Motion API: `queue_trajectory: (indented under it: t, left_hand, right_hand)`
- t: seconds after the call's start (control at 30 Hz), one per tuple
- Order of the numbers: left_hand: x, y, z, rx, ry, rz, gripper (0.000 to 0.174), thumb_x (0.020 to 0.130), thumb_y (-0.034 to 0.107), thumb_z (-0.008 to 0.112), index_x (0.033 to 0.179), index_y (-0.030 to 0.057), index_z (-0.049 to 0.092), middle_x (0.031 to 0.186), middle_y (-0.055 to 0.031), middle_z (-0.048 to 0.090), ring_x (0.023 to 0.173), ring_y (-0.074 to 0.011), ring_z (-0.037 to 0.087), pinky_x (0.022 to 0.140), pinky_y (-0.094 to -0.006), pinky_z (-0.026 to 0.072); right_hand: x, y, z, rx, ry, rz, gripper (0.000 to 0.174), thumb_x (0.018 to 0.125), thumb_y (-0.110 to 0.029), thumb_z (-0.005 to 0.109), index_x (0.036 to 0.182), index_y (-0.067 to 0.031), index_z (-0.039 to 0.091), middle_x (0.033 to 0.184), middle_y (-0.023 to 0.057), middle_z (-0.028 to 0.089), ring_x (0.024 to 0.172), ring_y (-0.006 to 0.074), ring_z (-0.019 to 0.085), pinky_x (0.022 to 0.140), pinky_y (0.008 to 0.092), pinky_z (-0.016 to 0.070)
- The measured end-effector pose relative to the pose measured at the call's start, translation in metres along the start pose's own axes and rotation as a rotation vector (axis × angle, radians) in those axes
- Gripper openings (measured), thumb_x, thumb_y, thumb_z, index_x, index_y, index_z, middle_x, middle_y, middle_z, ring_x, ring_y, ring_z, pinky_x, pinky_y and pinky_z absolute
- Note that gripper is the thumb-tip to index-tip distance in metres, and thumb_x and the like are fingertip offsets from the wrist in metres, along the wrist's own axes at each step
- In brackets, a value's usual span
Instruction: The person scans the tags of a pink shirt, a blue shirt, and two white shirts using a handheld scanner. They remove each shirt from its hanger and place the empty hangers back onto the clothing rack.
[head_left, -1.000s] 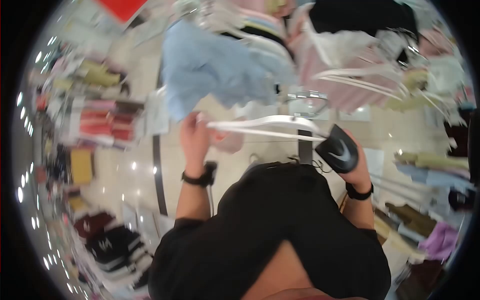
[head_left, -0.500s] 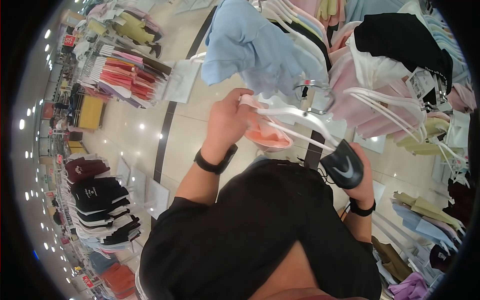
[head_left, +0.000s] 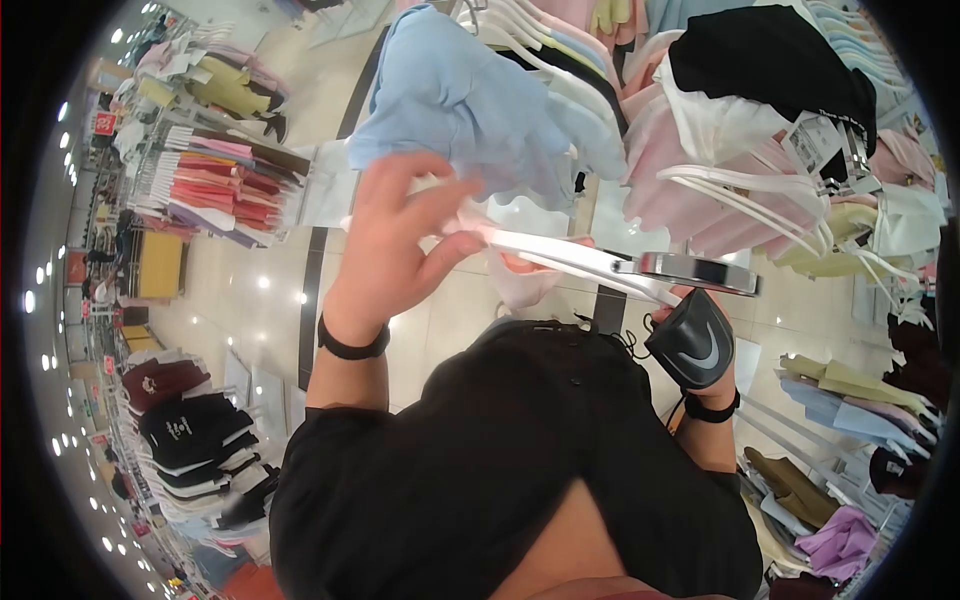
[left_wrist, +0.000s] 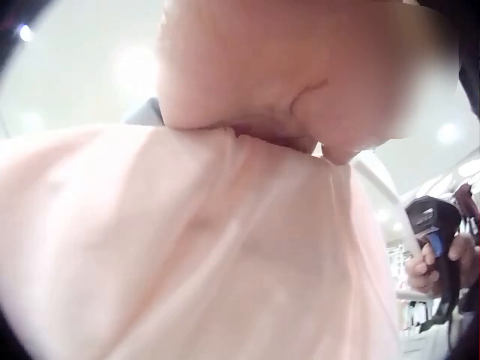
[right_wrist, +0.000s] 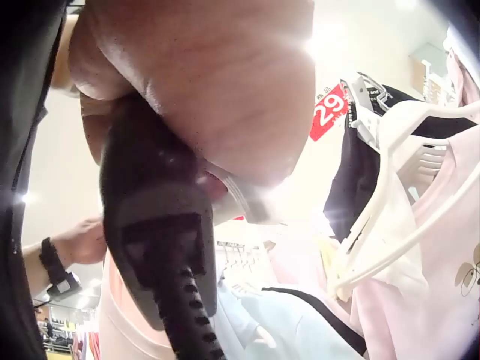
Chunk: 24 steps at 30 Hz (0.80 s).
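My right hand [head_left: 722,378] grips a black corded handheld scanner [head_left: 690,345] with a grey curved mark. One end of a white hanger [head_left: 555,252] runs behind the scanner into that hand. The hanger's wide metal hook [head_left: 700,272] points right. Pale pink cloth [head_left: 525,283] hangs from the hanger's left part. There my left hand [head_left: 385,240] is raised with fingers spread and blurred, its thumb by the hanger end and a bit of cloth in the gap. In the left wrist view, the pink garment [left_wrist: 247,247] fills the space below the hand.
Ahead hangs a rack of clothes, with a light blue top [head_left: 450,110] and a black garment [head_left: 770,65] nearest. White hangers [head_left: 745,190] jut out at the right. More racks stand left, holding red tops [head_left: 225,185] and black tops [head_left: 190,430]. The floor [head_left: 250,290] is pale tile.
My left hand has moved left, its fingers now spread. The metal hook has swung right, near the scanner. My right hand keeps its hold on the scanner throughout.
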<state>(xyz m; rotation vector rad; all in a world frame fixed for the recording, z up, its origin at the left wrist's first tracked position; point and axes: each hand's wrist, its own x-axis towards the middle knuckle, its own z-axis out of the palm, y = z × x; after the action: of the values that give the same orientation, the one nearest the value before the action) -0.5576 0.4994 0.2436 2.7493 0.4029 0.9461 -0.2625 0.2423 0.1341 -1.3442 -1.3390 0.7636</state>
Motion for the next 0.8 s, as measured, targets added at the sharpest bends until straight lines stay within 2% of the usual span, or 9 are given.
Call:
queue_trajectory:
  t: [0.17,0.33,0.5,0.53,0.57,0.63,0.67,0.7,0.8]
  left_hand:
    - [-0.014,0.001,0.019,-0.101,-0.226,-0.103,0.032,0.09,0.037,0.078,0.098,0.0065,0.073,0.079,-0.0076,0.062,0.067,-0.0273,0.062,0.06,-0.0365,0.0478]
    - [-0.017,0.005,0.028,-0.124,-0.238,-0.127,0.033,0.08,0.032,0.086,0.097,0.0069,0.074,0.076,-0.0056,0.061,0.062,-0.0251,0.06,0.056,-0.0353,0.0462]
    - [-0.017,0.001,0.026,-0.186,-0.239,-0.209,0.03,0.082,0.026,0.087,0.099,0.0048,0.074,0.075,-0.007,0.062,0.061,-0.0242,0.059,0.057,-0.0345,0.0466]
    - [-0.018,-0.001,0.024,-0.208,-0.228,-0.245,0.03,0.082,0.025,0.087,0.099,0.0042,0.074,0.076,-0.0077,0.063,0.062,-0.0239,0.06,0.057,-0.034,0.0468]
    - [-0.02,-0.003,0.02,-0.231,-0.217,-0.282,0.03,0.082,0.024,0.087,0.1,0.0036,0.074,0.077,-0.0084,0.064,0.062,-0.0235,0.061,0.057,-0.0335,0.047]
    - [-0.022,-0.005,0.016,-0.282,-0.193,-0.318,0.029,0.083,0.022,0.087,0.1,0.0026,0.074,0.079,-0.0096,0.065,0.063,-0.0232,0.062,0.058,-0.0328,0.0475]
    - [-0.022,-0.004,0.014,-0.313,-0.182,-0.318,0.029,0.083,0.022,0.087,0.1,0.0022,0.074,0.079,-0.0101,0.066,0.064,-0.0233,0.063,0.059,-0.0326,0.0478]
    - [-0.022,-0.002,0.012,-0.343,-0.17,-0.319,0.029,0.083,0.021,0.087,0.1,0.0017,0.074,0.08,-0.0107,0.067,0.065,-0.0234,0.063,0.059,-0.0324,0.0481]
    - [-0.022,0.011,0.012,-0.571,-0.197,-0.371,0.031,0.082,0.021,0.088,0.101,0.0013,0.075,0.08,-0.0106,0.068,0.066,-0.0247,0.065,0.061,-0.0323,0.0486]
  right_hand:
    - [-0.001,0.006,0.001,0.05,-0.006,0.14,0.054,0.073,-0.009,0.087,0.118,0.0087,0.063,0.108,0.0114,0.064,0.105,0.0244,0.07,0.092,0.0335,0.0537]
    - [-0.014,0.018,0.007,0.105,0.051,0.14,0.034,0.079,0.0,0.08,0.111,0.0037,0.069,0.112,0.0122,0.067,0.1,0.0195,0.068,0.085,0.0332,0.0554]
    - [-0.002,-0.007,0.004,0.3,-0.013,0.214,0.036,0.079,-0.011,0.081,0.11,0.0029,0.07,0.118,0.0184,0.067,0.105,0.0267,0.067,0.088,0.037,0.0548]
    - [-0.002,-0.003,-0.01,0.303,-0.05,0.143,0.05,0.08,-0.008,0.083,0.126,0.0037,0.066,0.13,0.0177,0.067,0.111,0.0249,0.069,0.094,0.0373,0.0545]
    - [0.005,0.0,-0.016,0.21,-0.018,-0.061,0.047,0.085,-0.012,0.079,0.127,0.0026,0.065,0.13,0.0189,0.067,0.111,0.0267,0.069,0.093,0.0366,0.0552]
    - [-0.006,0.008,-0.023,0.429,0.187,0.12,0.05,0.088,-0.016,0.077,0.132,0.0012,0.063,0.13,0.02,0.067,0.107,0.0257,0.069,0.091,0.036,0.056]
    - [-0.018,0.028,-0.042,0.373,0.206,0.218,0.054,0.088,-0.016,0.077,0.137,0.0009,0.061,0.127,0.0204,0.068,0.096,0.0226,0.07,0.085,0.035,0.0564]
    - [-0.016,0.031,-0.041,0.387,0.266,0.294,0.06,0.086,-0.019,0.078,0.14,0.0022,0.058,0.118,0.0168,0.071,0.086,0.0151,0.065,0.08,0.0298,0.0546]
    - [-0.007,0.045,-0.028,0.312,0.333,0.491,0.054,0.087,-0.006,0.076,0.138,0.0017,0.059,0.101,0.0084,0.07,0.075,0.0121,0.062,0.072,0.0267,0.0517]
